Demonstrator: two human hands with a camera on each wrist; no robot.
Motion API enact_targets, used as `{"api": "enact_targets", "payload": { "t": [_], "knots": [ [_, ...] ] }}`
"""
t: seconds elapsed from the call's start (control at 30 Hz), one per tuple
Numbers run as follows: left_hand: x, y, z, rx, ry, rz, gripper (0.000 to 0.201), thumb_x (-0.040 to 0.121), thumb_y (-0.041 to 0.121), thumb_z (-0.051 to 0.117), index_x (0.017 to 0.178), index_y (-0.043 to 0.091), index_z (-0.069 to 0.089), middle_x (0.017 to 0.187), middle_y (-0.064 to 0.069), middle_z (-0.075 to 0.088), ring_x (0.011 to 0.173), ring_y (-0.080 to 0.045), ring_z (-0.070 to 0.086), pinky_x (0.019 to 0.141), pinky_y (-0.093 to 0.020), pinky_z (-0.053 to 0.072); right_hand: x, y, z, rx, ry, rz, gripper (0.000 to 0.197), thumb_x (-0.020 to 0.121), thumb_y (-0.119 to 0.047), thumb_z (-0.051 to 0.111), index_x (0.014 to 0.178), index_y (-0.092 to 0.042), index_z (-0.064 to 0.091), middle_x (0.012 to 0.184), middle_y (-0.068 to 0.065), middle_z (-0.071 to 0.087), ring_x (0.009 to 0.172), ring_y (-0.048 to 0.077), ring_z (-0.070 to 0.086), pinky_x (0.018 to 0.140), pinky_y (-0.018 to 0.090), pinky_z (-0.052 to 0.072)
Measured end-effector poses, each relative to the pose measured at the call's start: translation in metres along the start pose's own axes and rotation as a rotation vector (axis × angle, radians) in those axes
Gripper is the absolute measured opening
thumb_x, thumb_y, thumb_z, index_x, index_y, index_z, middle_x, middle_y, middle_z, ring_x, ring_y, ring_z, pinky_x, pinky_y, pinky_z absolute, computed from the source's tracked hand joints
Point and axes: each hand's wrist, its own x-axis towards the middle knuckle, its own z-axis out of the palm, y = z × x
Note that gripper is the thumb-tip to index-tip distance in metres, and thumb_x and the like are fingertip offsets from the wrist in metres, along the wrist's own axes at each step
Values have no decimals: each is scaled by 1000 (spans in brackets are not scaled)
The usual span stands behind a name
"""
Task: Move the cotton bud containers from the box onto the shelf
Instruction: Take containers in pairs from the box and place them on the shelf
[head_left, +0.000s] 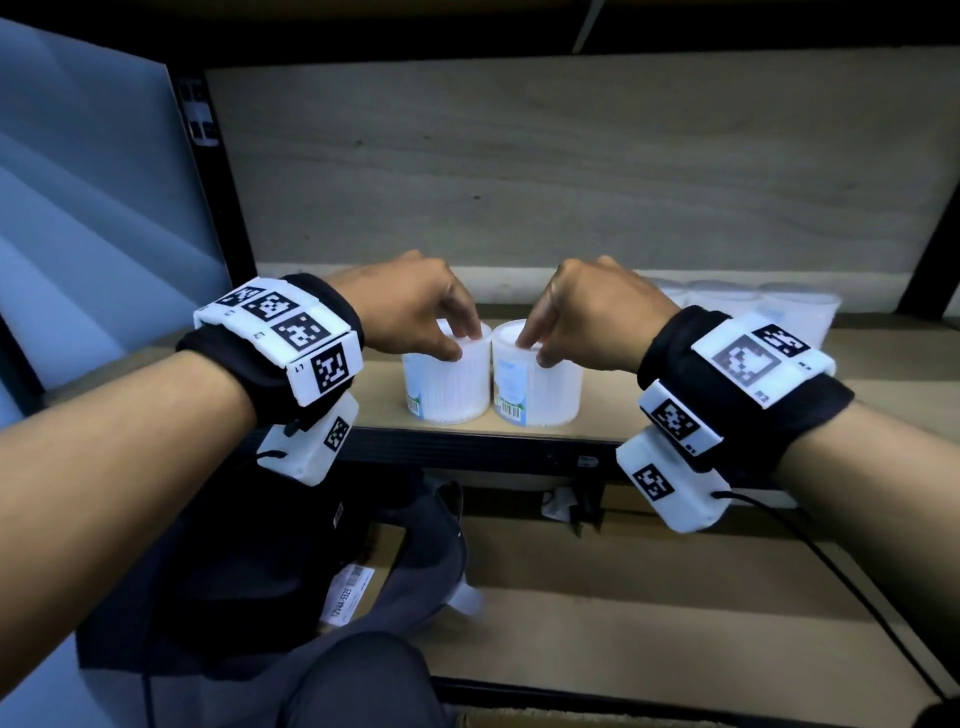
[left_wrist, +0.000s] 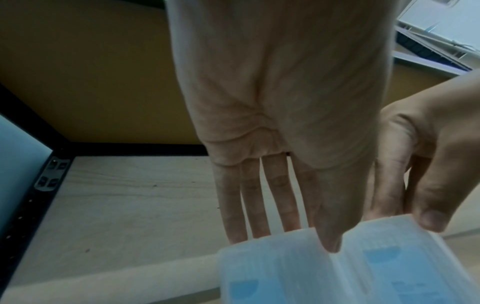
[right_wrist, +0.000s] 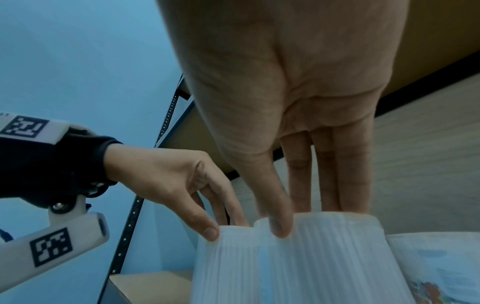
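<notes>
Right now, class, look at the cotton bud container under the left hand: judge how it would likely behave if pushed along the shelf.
The left container stands upright on a flat base on the shelf, so it would probably slide rather than roll. It looks like thin translucent plastic packed with buds, so likely light. The left hand pinches only its top rim; a high push might tip it against the right container.

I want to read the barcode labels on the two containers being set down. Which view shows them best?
The head view: both cotton bud containers stand upright on the shelf, with their barcodes facing the camera. The left wrist view shows only blurred blue label patches, and the right wrist view mostly ribbed sides.
</notes>
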Motion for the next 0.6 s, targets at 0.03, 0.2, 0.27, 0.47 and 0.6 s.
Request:
{"api": "enact_targets", "payload": {
  "t": [0.03,0.2,0.27,0.47,0.6],
  "knots": [
    [0,-1,0,-2,-5,-2,26,81,29,77,106,39,74,101,23,72,75,21,52,83,-26,53,2,-1,0,-5,-7,11,22,74,-17,84,86,-35,80,95,-9,73,93,12,64,74,23,47],
    [5,-4,-2,6,-35,-19,27,81,32,77,107,38,74,98,26,71,77,17,53,85,-29,53,9,-3,-3,-7,-61,51,19,71,-24,87,84,-36,80,93,-13,74,98,11,62,75,25,44],
    [8,-4,-2,24,-41,-40,27,82,33,77,108,38,75,84,31,65,79,9,56,81,-25,50,14,-3,-3,-19,-75,47,18,72,-24,86,84,-36,80,96,-10,74,104,11,58,80,26,44],
    [18,-14,1,43,-30,-50,28,81,32,78,107,37,76,90,20,70,86,-1,58,77,-22,44,34,-5,2,-52,-76,49,19,72,-23,86,86,-34,79,100,-9,73,118,15,49,100,33,45],
    [27,-24,5,24,-24,-86,28,80,30,79,107,37,76,81,22,62,86,-4,58,80,-25,48,48,-5,7,-61,-79,40,17,72,-22,87,84,-32,79,94,-10,72,115,13,49,99,36,48]
  ]
}}
